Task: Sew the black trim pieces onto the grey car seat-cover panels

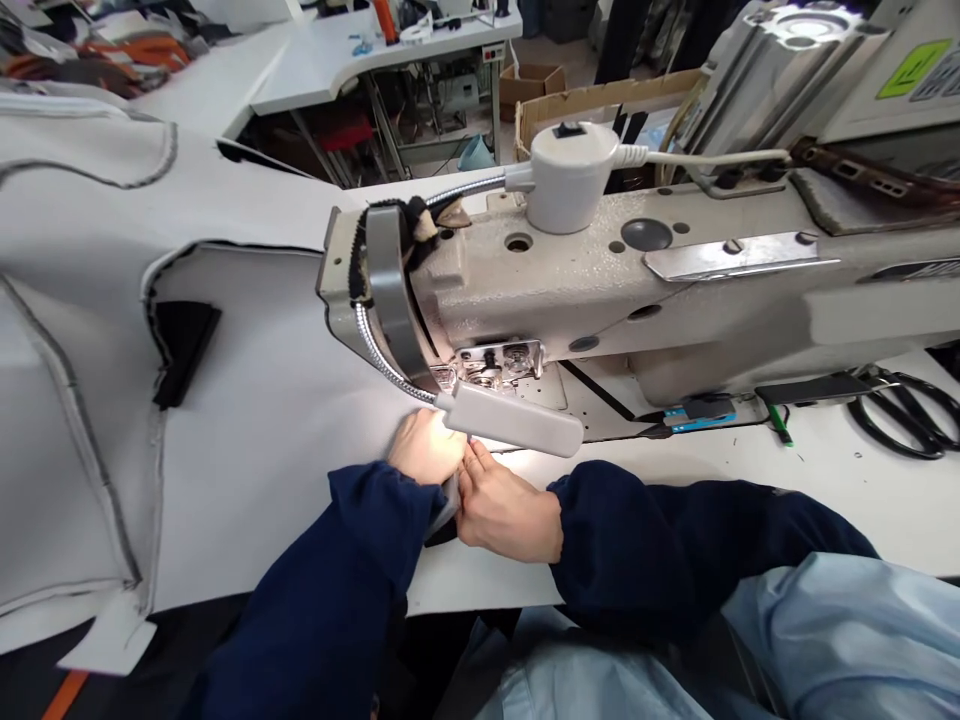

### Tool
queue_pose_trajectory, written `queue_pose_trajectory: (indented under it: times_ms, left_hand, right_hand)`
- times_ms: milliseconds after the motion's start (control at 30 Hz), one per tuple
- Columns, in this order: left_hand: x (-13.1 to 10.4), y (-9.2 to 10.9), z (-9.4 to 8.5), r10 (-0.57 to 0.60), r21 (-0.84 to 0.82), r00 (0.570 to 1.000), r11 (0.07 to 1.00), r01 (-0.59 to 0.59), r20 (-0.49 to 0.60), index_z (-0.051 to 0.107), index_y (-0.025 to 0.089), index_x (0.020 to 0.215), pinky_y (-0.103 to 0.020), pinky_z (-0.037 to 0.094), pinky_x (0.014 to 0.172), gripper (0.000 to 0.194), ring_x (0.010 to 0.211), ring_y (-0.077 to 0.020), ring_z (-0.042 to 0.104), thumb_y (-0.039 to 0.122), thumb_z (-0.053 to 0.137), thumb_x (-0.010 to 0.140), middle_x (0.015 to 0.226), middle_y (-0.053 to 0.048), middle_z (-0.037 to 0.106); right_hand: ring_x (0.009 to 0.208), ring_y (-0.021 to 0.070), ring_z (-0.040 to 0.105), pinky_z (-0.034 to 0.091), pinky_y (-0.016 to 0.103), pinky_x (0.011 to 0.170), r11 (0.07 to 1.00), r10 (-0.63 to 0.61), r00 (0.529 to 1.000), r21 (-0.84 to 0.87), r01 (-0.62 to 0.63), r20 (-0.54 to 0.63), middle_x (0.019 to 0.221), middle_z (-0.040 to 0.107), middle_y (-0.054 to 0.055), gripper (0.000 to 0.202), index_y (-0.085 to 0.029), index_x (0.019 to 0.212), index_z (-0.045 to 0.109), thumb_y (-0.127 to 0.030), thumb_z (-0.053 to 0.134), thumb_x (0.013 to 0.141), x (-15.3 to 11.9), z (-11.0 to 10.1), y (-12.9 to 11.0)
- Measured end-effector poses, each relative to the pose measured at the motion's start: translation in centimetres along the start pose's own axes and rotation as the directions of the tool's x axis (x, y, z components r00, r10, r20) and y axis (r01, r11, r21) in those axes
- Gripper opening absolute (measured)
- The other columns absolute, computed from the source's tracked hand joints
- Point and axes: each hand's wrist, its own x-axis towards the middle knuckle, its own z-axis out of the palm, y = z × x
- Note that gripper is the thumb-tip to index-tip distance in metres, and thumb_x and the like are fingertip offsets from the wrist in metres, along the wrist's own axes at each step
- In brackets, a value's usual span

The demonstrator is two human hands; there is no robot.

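Observation:
A large light-grey fabric piece (262, 450) with dark-edged seams spreads over the left side of the table. My left hand (426, 448) is curled on its right edge, close to the sewing machine's needle area, its fingertips hidden. Against it, my right hand (510, 508) pinches a folded bit of the same fabric, with a dark strip (441, 533) showing below. A white lamp head (516, 418) hangs just above both hands and covers the needle. The sewing machine (555, 290) stands directly beyond them.
Black-handled scissors (904, 415), a blue cutter (701, 415) and a green-handled tool (780, 425) lie right of the hands. A black tab (184, 345) sits on the fabric at left. Behind are another white table (322, 65) and a cardboard box (532, 90).

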Motion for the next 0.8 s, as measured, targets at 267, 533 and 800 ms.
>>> queue_pose_trajectory:
  times_ms: [267,533,800]
  left_hand:
    - [-5.0,-0.6,-1.5,0.179,-0.253,0.982,0.949,-0.189,-0.063,0.055,0.014,0.104,-0.033,0.051,0.084,0.032,0.094,-0.0212,0.06,0.027,0.046,0.076,0.1,-0.008,0.062]
    - [-9.9,-2.5,1.5,0.569,0.154,0.81,0.821,-0.549,-0.143,0.044,0.019,0.131,-0.046,0.037,0.108,0.061,0.133,-0.0241,0.036,0.0,0.033,0.075,0.142,-0.009,0.041]
    - [-8.0,-5.0,3.6,0.631,0.131,0.673,0.76,-0.637,-0.385,0.056,0.017,0.122,-0.026,0.046,0.1,0.059,0.114,-0.0121,0.055,-0.006,0.025,0.076,0.122,-0.005,0.061]
  right_hand:
    - [0.107,0.0261,0.057,0.042,0.042,0.099,0.945,0.05,0.983,0.326,0.011,-0.179,0.115,0.061,0.018,0.036,-0.002,0.116,0.058,-0.014,0.032,0.095,-2.1,-0.3,-5.4]
    - [0.111,0.0313,0.052,0.039,0.048,0.098,0.945,0.097,0.977,0.326,-0.03,-0.192,0.113,0.06,0.02,0.034,0.0,0.113,0.057,-0.015,0.033,0.095,-1.8,0.6,-6.9]
    - [0.118,0.034,0.048,0.038,0.05,0.098,0.947,0.135,0.971,0.314,-0.069,-0.196,0.134,0.044,0.026,0.048,-0.002,0.127,0.047,-0.039,0.043,0.096,-2.1,1.1,-6.8]
